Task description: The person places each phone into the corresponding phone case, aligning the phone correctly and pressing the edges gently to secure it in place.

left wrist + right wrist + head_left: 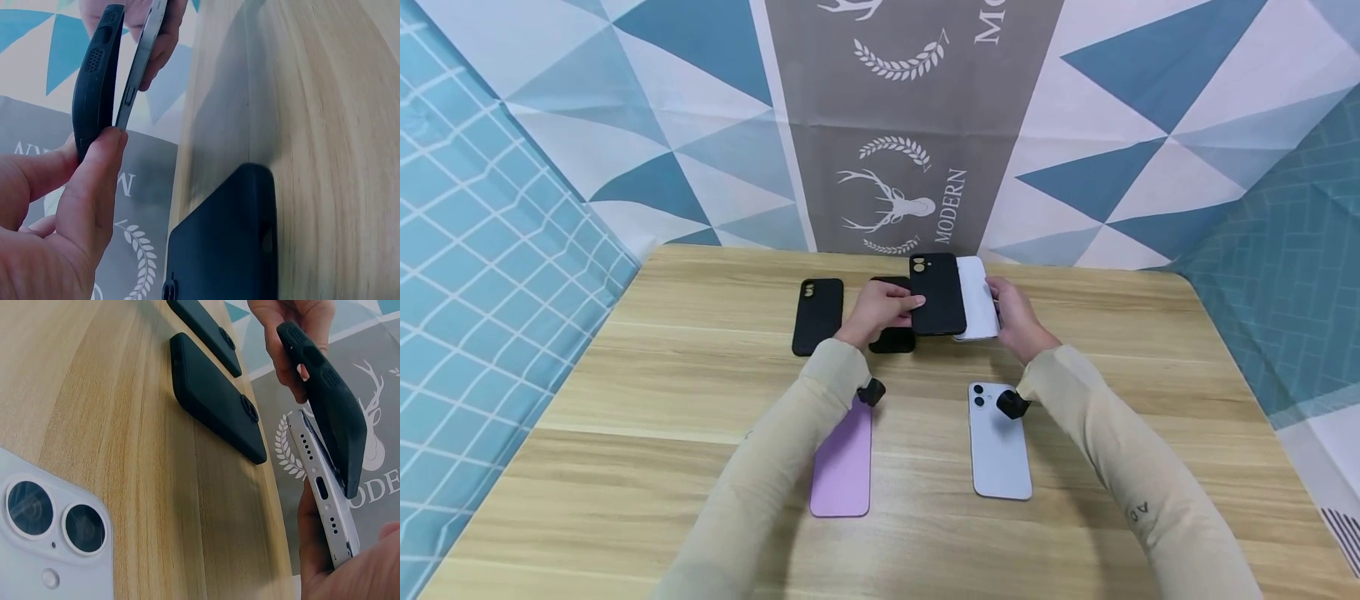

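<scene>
Over the back of the table, my left hand (882,312) pinches a black phone case (940,296) with round camera holes by its left side. Beside it, my right hand (1018,323) grips a white phone (979,298) by its right edge. The case overlaps part of the phone in the head view. In the right wrist view, the case (340,425) leans at an angle against the phone (331,509), whose charging port faces the camera. From the left wrist, a narrow wedge of space shows between the case (94,87) and the phone (136,75).
Two more black phone cases lie at the back left, one case (818,318) farther left and another case (892,342) under my left hand. Nearer me lie a purple phone-shaped slab (841,475) below my left sleeve and a white phone (1002,458) by my right sleeve. A patterned cloth (917,117) hangs behind.
</scene>
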`<action>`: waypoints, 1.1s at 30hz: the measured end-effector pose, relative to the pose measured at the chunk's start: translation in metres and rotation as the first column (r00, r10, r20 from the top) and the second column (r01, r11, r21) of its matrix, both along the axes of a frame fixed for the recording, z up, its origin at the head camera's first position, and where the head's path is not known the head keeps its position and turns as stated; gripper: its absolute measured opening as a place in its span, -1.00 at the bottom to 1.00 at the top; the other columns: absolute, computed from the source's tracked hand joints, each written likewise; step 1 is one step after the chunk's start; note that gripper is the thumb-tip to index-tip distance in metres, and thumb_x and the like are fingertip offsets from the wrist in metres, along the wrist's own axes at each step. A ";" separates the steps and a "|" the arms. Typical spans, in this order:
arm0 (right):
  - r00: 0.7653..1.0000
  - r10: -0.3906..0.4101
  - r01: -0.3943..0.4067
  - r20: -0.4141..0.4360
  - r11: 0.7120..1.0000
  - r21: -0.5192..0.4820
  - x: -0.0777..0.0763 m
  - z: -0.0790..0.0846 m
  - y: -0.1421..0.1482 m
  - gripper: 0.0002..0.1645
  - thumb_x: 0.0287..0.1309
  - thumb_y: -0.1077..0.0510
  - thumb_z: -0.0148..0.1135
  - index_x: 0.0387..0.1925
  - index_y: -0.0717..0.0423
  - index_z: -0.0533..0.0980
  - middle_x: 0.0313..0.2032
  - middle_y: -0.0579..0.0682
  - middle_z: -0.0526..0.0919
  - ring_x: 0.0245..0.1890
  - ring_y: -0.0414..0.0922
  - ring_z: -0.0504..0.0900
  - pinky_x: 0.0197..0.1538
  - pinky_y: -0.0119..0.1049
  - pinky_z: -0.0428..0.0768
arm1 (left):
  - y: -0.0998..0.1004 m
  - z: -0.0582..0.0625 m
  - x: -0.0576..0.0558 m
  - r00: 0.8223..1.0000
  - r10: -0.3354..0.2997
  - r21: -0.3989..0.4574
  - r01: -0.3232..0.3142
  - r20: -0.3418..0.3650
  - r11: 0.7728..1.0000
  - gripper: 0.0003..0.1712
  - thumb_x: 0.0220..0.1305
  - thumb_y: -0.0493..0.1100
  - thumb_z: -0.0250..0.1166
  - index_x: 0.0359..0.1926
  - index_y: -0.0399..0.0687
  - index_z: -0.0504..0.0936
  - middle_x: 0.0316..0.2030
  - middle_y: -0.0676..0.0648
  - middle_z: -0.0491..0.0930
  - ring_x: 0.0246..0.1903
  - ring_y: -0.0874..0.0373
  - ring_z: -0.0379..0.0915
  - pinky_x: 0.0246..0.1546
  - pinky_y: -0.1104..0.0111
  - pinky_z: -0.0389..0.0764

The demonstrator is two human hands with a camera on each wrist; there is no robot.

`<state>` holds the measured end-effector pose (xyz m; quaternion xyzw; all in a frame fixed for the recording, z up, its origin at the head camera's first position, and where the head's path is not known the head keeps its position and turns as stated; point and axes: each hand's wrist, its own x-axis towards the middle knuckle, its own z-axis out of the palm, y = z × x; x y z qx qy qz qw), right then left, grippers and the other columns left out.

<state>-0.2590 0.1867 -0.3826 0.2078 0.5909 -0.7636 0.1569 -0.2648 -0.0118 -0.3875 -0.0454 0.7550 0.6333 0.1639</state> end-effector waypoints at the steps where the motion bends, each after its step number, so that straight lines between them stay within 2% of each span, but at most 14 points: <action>1: 1.000 0.002 -0.002 0.001 1.000 -0.005 0.000 0.000 0.000 -0.54 0.25 -0.05 -0.23 0.10 0.09 0.19 -0.22 -0.14 0.34 -0.20 -0.24 0.34 -0.09 -0.42 0.35 | 0.001 0.000 0.000 1.000 -0.001 0.002 0.001 -0.002 1.000 -0.59 0.04 -0.18 0.29 -0.10 -0.34 0.51 -0.35 -0.13 0.53 -0.60 0.23 0.47 -0.41 0.41 0.64; 6: 1.000 0.023 -0.023 0.006 0.999 -0.039 0.000 -0.001 -0.001 -0.73 0.26 -0.04 -0.25 -0.19 0.01 0.28 -0.25 -0.13 0.36 -0.25 -0.23 0.37 -0.16 -0.40 0.39 | 0.005 -0.002 0.000 1.000 -0.007 0.001 0.007 -0.012 1.000 -0.65 0.04 -0.17 0.29 -0.19 -0.34 0.55 -0.43 -0.08 0.50 -0.61 0.23 0.45 -0.41 0.41 0.64; 9: 1.000 0.030 -0.029 0.009 0.998 -0.053 0.000 -0.001 0.000 -0.75 0.26 -0.05 -0.26 -0.24 -0.01 0.29 -0.28 -0.13 0.38 -0.27 -0.23 0.39 -0.18 -0.39 0.41 | 0.007 -0.001 0.001 1.000 -0.004 -0.014 0.004 -0.014 1.000 -0.68 0.04 -0.17 0.29 -0.21 -0.33 0.55 -0.45 -0.07 0.51 -0.61 0.23 0.45 -0.42 0.41 0.64; 19: 0.999 0.037 -0.036 0.017 0.996 -0.080 0.001 0.001 -0.002 -0.72 0.26 -0.07 -0.26 -0.21 -0.01 0.30 -0.30 -0.13 0.42 -0.29 -0.23 0.42 -0.23 -0.39 0.44 | 0.015 0.001 0.002 1.000 -0.012 -0.046 0.012 0.001 0.999 -0.71 0.05 -0.17 0.28 -0.23 -0.29 0.54 -0.46 -0.07 0.53 -0.62 0.24 0.48 -0.20 0.20 0.60; 26: 0.999 0.050 -0.048 0.020 0.994 -0.101 0.001 0.002 -0.002 -0.71 0.27 -0.07 -0.27 -0.21 0.00 0.29 -0.35 -0.14 0.47 -0.33 -0.23 0.45 -0.27 -0.39 0.48 | 0.019 0.003 0.003 1.000 -0.005 -0.063 0.005 0.005 0.998 -0.69 0.04 -0.16 0.29 -0.19 -0.24 0.54 -0.35 -0.12 0.55 -0.57 0.23 0.49 -0.32 0.32 0.64; 33: 0.997 0.069 -0.066 0.017 0.988 -0.137 0.004 0.005 -0.002 -0.69 0.27 -0.07 -0.29 -0.18 0.01 0.30 -0.40 -0.15 0.50 -0.37 -0.22 0.48 -0.32 -0.38 0.50 | 0.023 0.003 0.005 1.000 -0.008 -0.050 0.008 -0.010 0.999 -0.69 0.04 -0.18 0.29 -0.18 -0.26 0.54 -0.40 -0.11 0.55 -0.58 0.23 0.48 -0.49 0.44 0.63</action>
